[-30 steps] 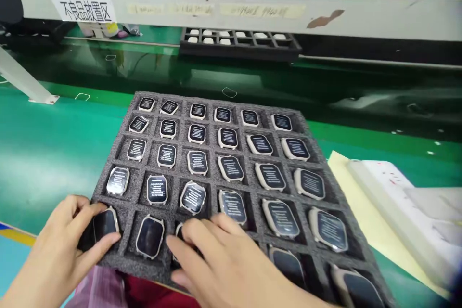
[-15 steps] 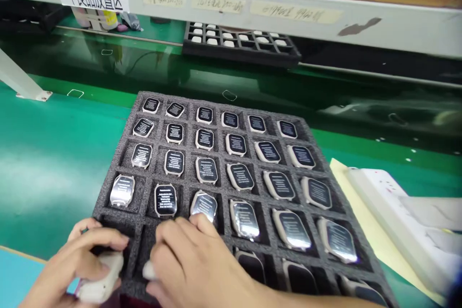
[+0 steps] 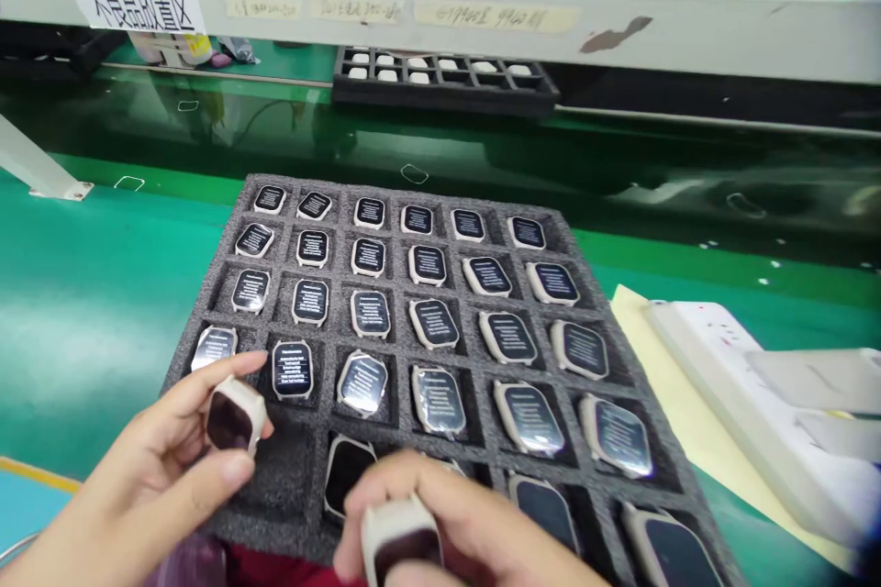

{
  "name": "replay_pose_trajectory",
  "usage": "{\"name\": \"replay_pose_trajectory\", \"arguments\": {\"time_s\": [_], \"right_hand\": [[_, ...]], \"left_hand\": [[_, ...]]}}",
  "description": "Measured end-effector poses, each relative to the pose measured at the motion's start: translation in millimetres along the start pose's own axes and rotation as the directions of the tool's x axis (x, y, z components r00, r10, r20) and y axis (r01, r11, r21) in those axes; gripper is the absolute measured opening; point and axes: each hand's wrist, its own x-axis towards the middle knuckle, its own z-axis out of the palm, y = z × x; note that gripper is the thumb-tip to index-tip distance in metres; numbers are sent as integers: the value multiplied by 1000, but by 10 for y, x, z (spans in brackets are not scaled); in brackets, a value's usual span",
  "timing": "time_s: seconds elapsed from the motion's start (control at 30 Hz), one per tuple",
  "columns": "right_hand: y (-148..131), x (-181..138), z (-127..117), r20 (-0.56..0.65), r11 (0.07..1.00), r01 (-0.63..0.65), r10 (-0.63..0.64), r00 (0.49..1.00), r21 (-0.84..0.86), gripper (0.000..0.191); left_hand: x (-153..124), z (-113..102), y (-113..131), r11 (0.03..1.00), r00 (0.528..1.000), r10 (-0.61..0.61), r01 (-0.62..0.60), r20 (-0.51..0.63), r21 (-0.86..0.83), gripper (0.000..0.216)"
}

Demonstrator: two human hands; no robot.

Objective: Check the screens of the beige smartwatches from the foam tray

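Observation:
A dark grey foam tray (image 3: 551,229) lies on the green bench, its pockets filled with several beige smartwatch bodies (image 3: 433,323) with dark screens. My left hand (image 3: 148,477) is closed on one watch body (image 3: 234,415), lifted above the tray's near left corner. My right hand (image 3: 474,532) grips another watch body (image 3: 399,539) at the tray's near edge. The two near-left pockets (image 3: 285,468) under my hands are empty. A watch with a blank screen (image 3: 344,472) sits in the pocket beside them.
A second black tray (image 3: 440,78) with white parts rests at the back on the conveyor. A white power strip (image 3: 730,385) lies on yellow paper (image 3: 640,330) at the right. A white bracket leg (image 3: 34,167) stands at the far left. A labelled rail (image 3: 138,7) runs along the back.
Both hands reached into the near-left pockets, each took out a watch body, and now hold them lifted above the tray. The camera view shifted slightly.

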Motion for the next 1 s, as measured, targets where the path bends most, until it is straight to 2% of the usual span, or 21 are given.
{"name": "replay_pose_trajectory", "arguments": {"time_s": [0.07, 0.17, 0.23, 0.33, 0.4, 0.57, 0.67, 0.83, 0.93, 1.0], "right_hand": [[12, -65, -85, -24, 974, -72, 79, 997, 215, 43], [-26, -137, -248, -3, 832, -100, 122, 993, 546, 52], [-86, -118, -360, -18, 746, -57, 92, 996, 663, 54], [-161, 8, -486, -111, 759, 113, -54, 992, 641, 45], [-153, 109, -535, -138, 736, 204, -151, 979, 646, 41], [69, 254, -614, -159, 662, 278, -235, 959, 696, 40], [165, 261, -648, -158, 651, 296, -263, 952, 699, 41], [140, 242, -636, -103, 642, 273, -290, 952, 716, 42], [127, 242, -613, -90, 646, 289, -323, 942, 706, 39], [136, 248, -604, -84, 645, 294, -335, 938, 705, 35]], "left_hand": [[85, 109, 90, 1000, 999, 7, -8, 52, 23, 53], [257, 309, 282, 990, 995, 100, -100, 9, 104, 31], [435, 438, 418, 969, 979, 201, -205, 47, 135, 22], [778, 591, 541, 942, 948, 302, -312, 98, 123, 23], [1017, 662, 530, 927, 927, 358, -367, 111, 80, 27], [1422, 750, 303, 889, 889, 448, -454, 92, 62, 31], [1460, 752, 189, 859, 861, 501, -507, 89, 70, 28], [1329, 735, 152, 791, 817, 567, -575, 101, 209, 23], [1250, 740, 162, 768, 817, 565, -572, 117, 287, 21], [1227, 745, 155, 777, 821, 560, -567, 109, 274, 21]]}}
